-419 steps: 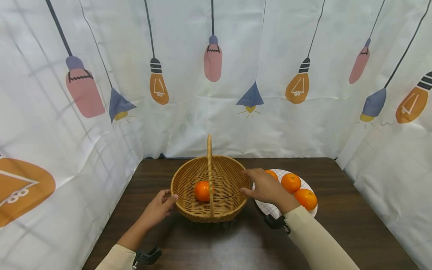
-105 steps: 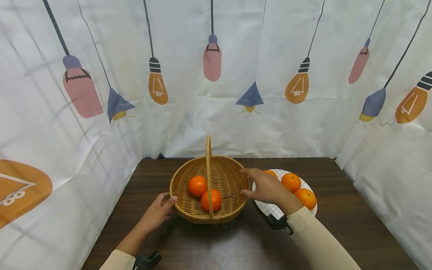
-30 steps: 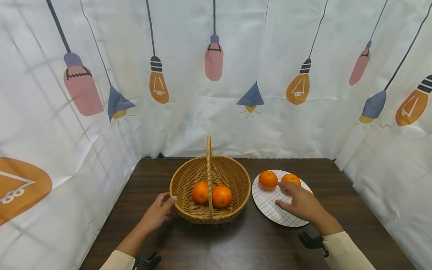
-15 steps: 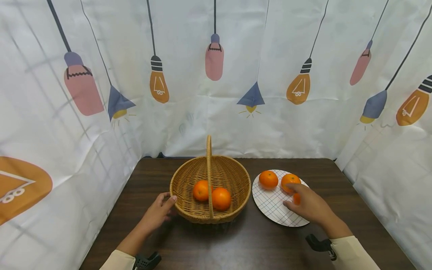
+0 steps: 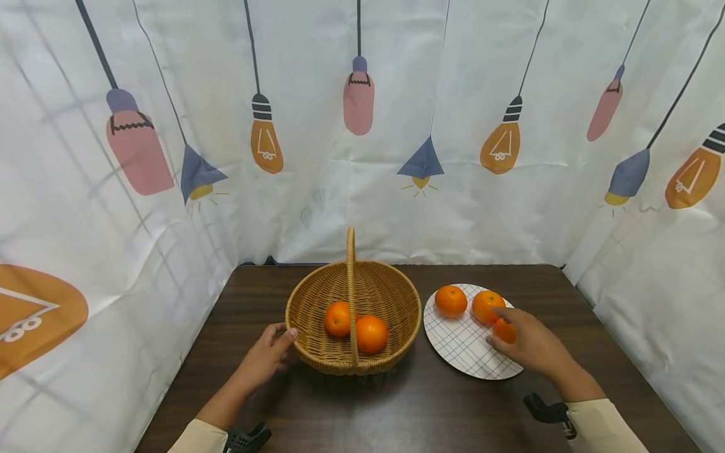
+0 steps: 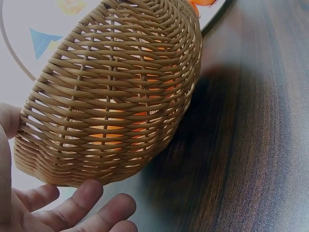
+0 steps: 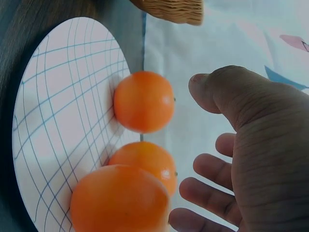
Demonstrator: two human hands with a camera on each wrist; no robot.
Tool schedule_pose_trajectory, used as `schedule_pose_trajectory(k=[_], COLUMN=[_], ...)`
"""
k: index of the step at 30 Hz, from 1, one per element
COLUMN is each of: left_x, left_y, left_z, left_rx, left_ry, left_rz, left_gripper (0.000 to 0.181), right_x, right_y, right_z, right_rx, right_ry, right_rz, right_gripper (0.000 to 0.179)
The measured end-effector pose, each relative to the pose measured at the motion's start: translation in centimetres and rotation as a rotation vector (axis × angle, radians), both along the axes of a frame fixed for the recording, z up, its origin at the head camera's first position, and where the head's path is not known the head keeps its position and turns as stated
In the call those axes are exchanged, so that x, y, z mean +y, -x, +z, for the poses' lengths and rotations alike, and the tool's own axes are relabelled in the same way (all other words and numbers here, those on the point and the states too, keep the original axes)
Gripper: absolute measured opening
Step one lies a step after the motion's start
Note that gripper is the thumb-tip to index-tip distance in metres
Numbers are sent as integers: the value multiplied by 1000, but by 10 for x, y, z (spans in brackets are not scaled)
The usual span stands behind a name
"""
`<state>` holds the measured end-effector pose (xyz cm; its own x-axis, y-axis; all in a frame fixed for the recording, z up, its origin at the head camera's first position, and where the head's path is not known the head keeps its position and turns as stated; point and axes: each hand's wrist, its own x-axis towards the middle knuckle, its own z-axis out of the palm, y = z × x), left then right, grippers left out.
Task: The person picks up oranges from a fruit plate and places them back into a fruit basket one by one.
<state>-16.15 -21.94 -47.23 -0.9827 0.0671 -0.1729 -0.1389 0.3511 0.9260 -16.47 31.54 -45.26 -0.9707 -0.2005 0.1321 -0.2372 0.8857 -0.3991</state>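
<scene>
We see the left hand (image 5: 266, 351) grasping the basket (image 5: 391, 288) at its left rim, thumb at the edge and fingers at the outer side, probably to steady it on the counter (image 5: 430, 409). The handle (image 5: 350, 270) arches over the middle, which we judge leaves the sides free for reaching in. Inside lie 2 oranges (image 5: 338, 319), close together and low down, likely because the curved wall lets round things settle there; the left wrist view shows their colour through the weave. Just right of the basket, the plate (image 5: 461, 352) carries 3 oranges along its far and right sides. The right hand (image 5: 535, 346) is released, thumb and fingers parted beside the nearest orange (image 5: 503, 329), seemingly spread to suit its round shape. We see nothing in its grasp, but cannot tell whether a fingertip touches that orange
</scene>
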Motion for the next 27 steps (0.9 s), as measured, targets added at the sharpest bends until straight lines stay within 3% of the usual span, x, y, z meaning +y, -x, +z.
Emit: schedule_pose_trajectory(k=[15, 27], left_x=[0, 1], left_y=[0, -1], left_z=[-2, -1], left_rx=[7, 19], left_ry=[-6, -23], left_rz=[11, 12], left_gripper=[64, 64], right_x=[14, 26], right_y=[-4, -5], right_z=[3, 3], right_rx=[-4, 10], right_ry=[39, -12], right_rz=[-18, -19], right_gripper=[68, 67])
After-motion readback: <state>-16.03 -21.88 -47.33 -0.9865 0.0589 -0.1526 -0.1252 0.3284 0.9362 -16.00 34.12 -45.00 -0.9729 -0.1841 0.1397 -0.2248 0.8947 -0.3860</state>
